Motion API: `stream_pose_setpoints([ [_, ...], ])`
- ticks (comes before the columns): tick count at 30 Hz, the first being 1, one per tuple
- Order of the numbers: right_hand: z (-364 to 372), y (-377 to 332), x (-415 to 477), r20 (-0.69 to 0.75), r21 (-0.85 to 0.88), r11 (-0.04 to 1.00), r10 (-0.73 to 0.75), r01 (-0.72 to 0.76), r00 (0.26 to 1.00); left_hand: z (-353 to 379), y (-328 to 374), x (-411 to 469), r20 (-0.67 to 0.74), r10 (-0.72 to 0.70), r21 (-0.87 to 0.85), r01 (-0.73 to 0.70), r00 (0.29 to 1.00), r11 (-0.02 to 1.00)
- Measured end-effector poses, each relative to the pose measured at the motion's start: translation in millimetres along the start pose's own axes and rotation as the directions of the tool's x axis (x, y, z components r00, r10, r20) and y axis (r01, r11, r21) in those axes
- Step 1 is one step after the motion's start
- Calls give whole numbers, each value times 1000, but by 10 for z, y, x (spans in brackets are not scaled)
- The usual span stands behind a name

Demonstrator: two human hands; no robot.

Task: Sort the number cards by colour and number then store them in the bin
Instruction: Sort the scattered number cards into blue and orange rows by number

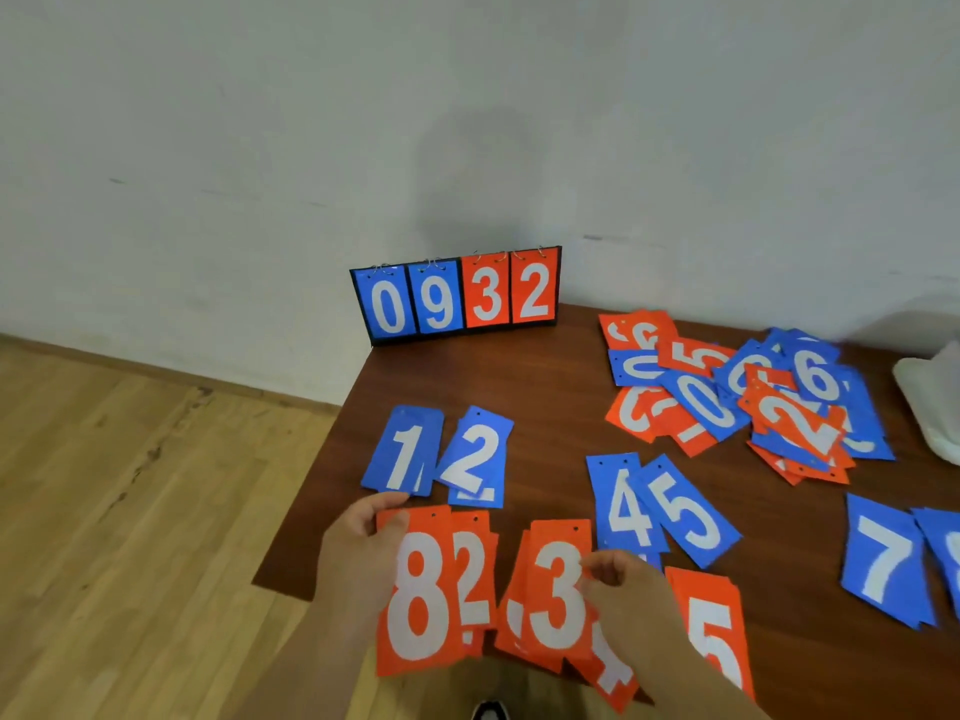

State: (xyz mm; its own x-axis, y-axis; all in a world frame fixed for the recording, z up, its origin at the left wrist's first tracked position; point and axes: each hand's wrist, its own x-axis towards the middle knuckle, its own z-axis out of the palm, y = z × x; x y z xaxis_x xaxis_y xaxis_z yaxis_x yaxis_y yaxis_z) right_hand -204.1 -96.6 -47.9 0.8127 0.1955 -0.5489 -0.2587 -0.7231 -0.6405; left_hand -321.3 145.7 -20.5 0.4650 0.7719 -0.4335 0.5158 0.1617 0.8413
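My left hand (358,553) grips a red 8 card (421,600) by its left edge above the table's near edge. My right hand (623,589) hovers with curled fingers at the right side of the red 3 pile (556,589); whether it pinches a card I cannot tell. Sorted piles lie on the brown table (545,407): blue 1 (402,449), blue 2 (475,459), red 2 (475,574), blue 4 (621,501), blue 5 (685,509), red 4 (613,672), red 5 (714,631), blue 7 (883,558). A mixed heap of cards (748,397) lies at the back right.
A flip scoreboard (457,296) reading 0 9 3 2 stands at the table's back left corner against the wall. Something white (935,402) lies at the right edge. Wooden floor (130,511) lies left of the table. A shoe (491,711) shows at the bottom.
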Motion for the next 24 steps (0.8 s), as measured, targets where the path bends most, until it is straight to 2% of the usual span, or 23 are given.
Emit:
stream_pose_setpoints([
  [4, 158, -78, -25, 4, -111, 994, 9, -9, 1000, 54, -50, 66, 79, -28, 41, 24, 997, 999],
  [8, 138, -333, -142, 91, -21, 994, -109, 111, 990, 275, 3, 66, 158, -26, 76, 14, 987, 997],
  [10, 107, -467, -199, 165, 47, 993, -118, 112, 979, 430, 95, 41, 211, -25, 73, 10, 977, 997],
  [13, 16, -545, -194, 186, 92, 992, -105, 89, 977, 688, 264, -4, 274, 3, 13, -7, 962, 1000],
  [18, -332, -459, -136, 39, 155, 982, -115, 108, 993, 1128, 504, -129, 380, 128, -28, -127, 916, 991],
  [24, -903, -88, -81, -128, 238, 971, -6, 37, 992, 1702, 614, -374, 578, 188, 71, -279, 794, 958],
])
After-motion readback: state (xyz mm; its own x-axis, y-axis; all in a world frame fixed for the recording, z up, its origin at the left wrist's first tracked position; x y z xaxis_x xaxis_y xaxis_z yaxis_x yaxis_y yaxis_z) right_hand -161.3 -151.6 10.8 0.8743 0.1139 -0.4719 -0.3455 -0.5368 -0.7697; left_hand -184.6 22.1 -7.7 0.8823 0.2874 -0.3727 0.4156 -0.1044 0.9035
